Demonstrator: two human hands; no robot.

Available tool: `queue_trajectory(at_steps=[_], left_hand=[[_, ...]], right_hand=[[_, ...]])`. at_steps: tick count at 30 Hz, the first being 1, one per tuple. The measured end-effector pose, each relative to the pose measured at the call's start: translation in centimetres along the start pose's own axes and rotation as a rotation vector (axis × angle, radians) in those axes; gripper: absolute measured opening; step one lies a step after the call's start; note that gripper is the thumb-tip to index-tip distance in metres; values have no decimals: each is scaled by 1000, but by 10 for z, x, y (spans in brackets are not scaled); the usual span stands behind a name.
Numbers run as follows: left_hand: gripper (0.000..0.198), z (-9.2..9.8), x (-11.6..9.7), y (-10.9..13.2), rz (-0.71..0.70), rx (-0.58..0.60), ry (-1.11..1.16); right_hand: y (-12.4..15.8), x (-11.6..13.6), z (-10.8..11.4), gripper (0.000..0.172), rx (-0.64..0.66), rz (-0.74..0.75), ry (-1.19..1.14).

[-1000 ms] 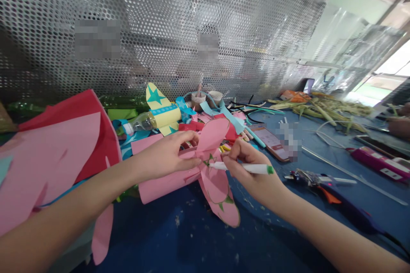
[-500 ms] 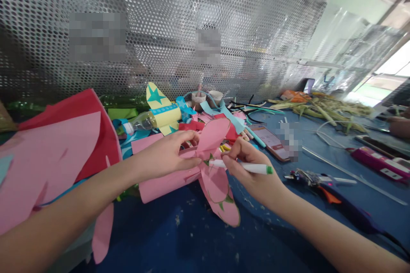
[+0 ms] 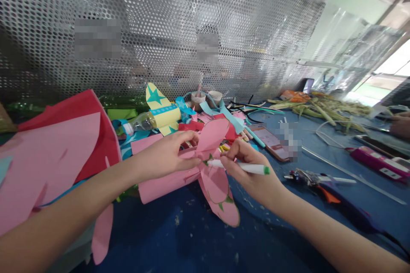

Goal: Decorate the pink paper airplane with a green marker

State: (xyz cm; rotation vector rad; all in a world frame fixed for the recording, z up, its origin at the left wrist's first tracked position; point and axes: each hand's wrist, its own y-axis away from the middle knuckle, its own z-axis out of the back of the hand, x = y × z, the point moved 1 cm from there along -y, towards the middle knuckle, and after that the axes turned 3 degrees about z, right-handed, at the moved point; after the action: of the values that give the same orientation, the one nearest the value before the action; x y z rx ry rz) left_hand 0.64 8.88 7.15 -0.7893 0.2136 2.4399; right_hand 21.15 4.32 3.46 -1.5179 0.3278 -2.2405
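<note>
Over the blue table [image 3: 179,245] in the head view, clamped the pink paper tube [image 3: 169,184] in the left hand [image 3: 173,152] beside its fins [image 3: 217,184], likely to steady them; pinched the white marker [image 3: 254,168] near its tip in the right hand [image 3: 254,183], presumably for control. Held the tube's long axis left to right, finned end rightward.

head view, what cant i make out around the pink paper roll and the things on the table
All in the head view:
- pink paper roll: partly hidden by the left hand
- marker tip: too small to tell whether it touches the pink flap
- phone: screen text too small, one end pixelated
- glue gun cord: cut off by the right edge
</note>
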Motion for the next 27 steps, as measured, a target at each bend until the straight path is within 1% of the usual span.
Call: queue_trajectory(at_steps=[6, 11, 20, 27], left_hand=[[29, -1, 1, -1, -26, -21, 9], [28, -2, 2, -1, -25, -32, 10], [25, -1, 0, 1, -25, -24, 1], [30, -1, 2, -1, -11, -22, -8]], right_hand=[[0, -1, 1, 26, -15, 27, -28], [0, -4, 1, 25, -7, 16, -14], [-1, -5, 1, 24, -18, 17, -15], [-1, -3, 1, 24, -10, 17, -10]])
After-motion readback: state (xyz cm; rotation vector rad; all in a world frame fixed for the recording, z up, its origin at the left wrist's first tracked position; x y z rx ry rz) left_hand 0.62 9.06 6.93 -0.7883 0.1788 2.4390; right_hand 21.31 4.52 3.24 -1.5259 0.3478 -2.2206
